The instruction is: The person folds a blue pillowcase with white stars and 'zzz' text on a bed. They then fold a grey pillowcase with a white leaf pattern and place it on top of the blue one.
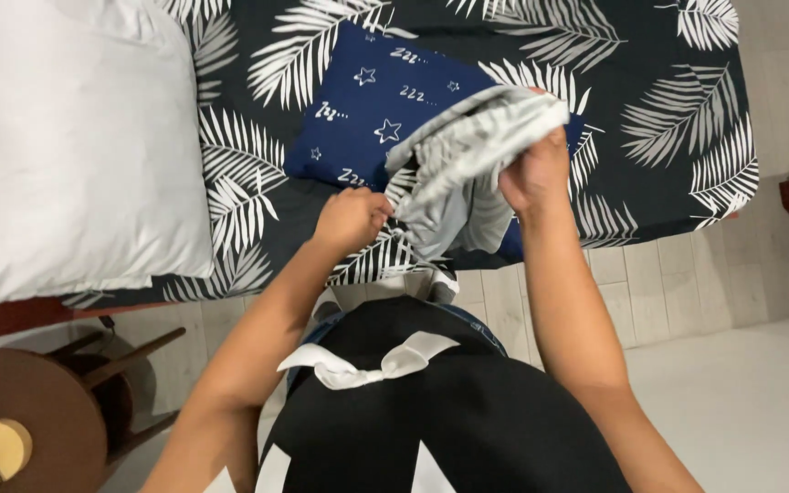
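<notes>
The person is standing at the edge of a bed (468,36) that is covered with a black sheet printed with white leaves. Both hands are working on a pillowcase (468,164) of grey and white pattern, which is hanging in the air just above a dark blue pillow (367,119) with white stars.

The right hand (533,173) is closed tightly on the upper part of the pillowcase, where the fabric is bunching together. The left hand (351,217) is also closed — it is pinching the lower edge of the same cloth, near the edge of the bed.

As I am judging it, the work is only in an early stage. The pillowcase is crumpled and gathered, its opening is not spread, and the blue pillow is lying fully outside of it on the bed, so nothing is inside the case yet. I cannot tell if the case is turned inside out. What is remaining seems to be the main part: opening the cloth and bringing it together with the pillow.

A big white pillow (84,137) is lying at the left — it is well apart from the hands. A round wooden stool (29,420) is standing on the floor beside the bed.
</notes>
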